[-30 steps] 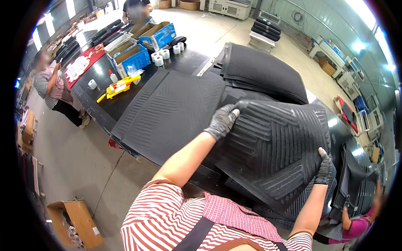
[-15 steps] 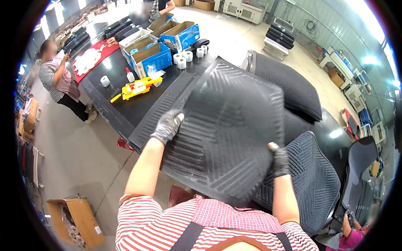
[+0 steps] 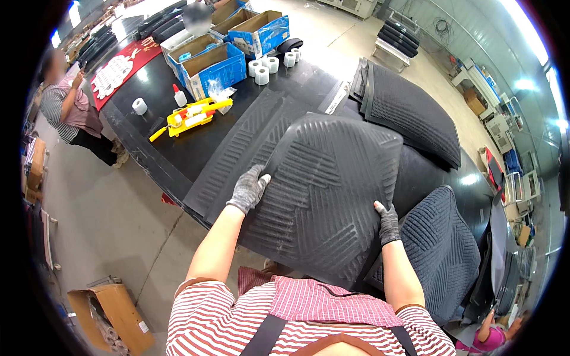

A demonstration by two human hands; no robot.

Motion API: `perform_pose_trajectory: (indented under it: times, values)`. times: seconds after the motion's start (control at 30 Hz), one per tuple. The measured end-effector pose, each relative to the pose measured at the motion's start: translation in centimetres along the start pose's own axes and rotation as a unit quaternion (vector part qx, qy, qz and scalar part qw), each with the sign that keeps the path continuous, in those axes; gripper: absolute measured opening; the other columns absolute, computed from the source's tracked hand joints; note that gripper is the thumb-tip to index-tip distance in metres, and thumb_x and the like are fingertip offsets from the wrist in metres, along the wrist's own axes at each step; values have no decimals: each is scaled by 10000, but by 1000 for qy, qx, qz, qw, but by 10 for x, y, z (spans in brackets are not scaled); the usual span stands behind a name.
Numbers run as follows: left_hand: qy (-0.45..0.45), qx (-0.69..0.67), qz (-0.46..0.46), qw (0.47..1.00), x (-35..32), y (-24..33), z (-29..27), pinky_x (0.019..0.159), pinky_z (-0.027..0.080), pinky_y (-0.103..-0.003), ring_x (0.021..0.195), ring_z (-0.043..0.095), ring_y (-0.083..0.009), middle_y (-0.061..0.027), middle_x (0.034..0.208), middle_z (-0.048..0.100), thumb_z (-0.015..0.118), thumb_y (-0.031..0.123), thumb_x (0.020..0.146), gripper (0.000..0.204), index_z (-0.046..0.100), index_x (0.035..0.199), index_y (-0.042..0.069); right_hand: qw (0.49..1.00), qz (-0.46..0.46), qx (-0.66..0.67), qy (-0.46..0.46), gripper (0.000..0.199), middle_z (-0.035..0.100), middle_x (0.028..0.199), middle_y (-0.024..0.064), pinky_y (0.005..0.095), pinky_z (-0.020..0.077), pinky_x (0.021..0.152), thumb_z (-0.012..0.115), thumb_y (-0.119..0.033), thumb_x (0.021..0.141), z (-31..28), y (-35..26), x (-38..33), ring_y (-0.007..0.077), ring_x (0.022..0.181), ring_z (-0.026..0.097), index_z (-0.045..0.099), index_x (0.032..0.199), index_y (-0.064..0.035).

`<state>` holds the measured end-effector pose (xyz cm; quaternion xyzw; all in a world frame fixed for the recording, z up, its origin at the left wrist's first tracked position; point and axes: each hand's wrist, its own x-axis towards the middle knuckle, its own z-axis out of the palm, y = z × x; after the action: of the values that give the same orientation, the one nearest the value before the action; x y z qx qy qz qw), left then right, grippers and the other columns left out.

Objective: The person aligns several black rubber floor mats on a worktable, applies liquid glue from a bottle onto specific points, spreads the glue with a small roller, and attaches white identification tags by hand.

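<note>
A black rubber floor mat point(image 3: 320, 190) with ribbed diagonal patterns is held up in front of me, tilted over the table's near edge. My left hand point(image 3: 249, 188), in a grey glove with bare fingertips, grips its left edge. On the opposite edge my right hand point(image 3: 388, 223), gloved the same way, is closed with the thumb on the mat's face. Beneath and left of it, more ribbed mats point(image 3: 228, 151) lie flat on the table. Close to my right forearm rests a dark grey mat point(image 3: 442, 243) with a zigzag grooved surface.
Behind the held mat is a stack of black textured mats point(image 3: 409, 110). Farther left sit a yellow tool point(image 3: 191, 117), a red-capped bottle point(image 3: 179, 96), white rolls point(image 3: 261, 74) and blue boxes point(image 3: 217, 74). A person point(image 3: 70, 110) stands beyond the table's left side; another point(image 3: 490, 337) is at lower right.
The held mat's far end has come down and nearer to me, uncovering more of the table behind. My left hand has shifted slightly right along with it. Both hands keep their grip.
</note>
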<state>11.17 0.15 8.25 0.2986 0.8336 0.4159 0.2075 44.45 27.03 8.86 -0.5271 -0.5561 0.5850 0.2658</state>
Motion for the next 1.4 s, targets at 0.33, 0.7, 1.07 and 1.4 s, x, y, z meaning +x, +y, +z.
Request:
perform_pose_trajectory:
  times: [0.33, 0.7, 1.07, 1.4]
  values:
    - [81, 42, 146, 985, -8, 48, 2, 817, 516, -428, 943, 646, -358, -217, 1004, 668, 592, 268, 894, 375, 601, 1170, 14, 998, -21, -44, 25, 505, 659, 1130, 97, 334, 467, 897, 758, -109, 760, 8, -19, -4, 225, 974, 614, 586, 1218, 14]
    - [113, 39, 233, 965, -51, 132, -57, 760, 535, -402, 879, 659, -355, -214, 982, 674, 610, 159, 886, 359, 588, 1193, -26, 994, -106, 27, -3, 519, 643, 1116, 125, 366, 499, 875, 732, -119, 773, -7, -73, -32, 260, 943, 621, 550, 1240, 17]
    - [-55, 78, -130, 987, 5, -21, 9, 957, 456, -409, 1128, 580, -354, -194, 1185, 629, 622, 279, 896, 455, 533, 1305, 101, 989, 118, -88, 19, 634, 593, 1229, 139, 380, 453, 938, 765, -267, 776, 11, 45, 8, 258, 1074, 572, 512, 1297, -10]
    - [-64, 115, -121, 984, 4, -24, 18, 1001, 429, -428, 1168, 556, -345, -185, 1262, 590, 601, 350, 895, 560, 462, 1375, 99, 996, 22, -81, 3, 415, 668, 1057, 78, 327, 478, 844, 753, -199, 796, 1, 28, 7, 186, 911, 620, 629, 1134, 8]
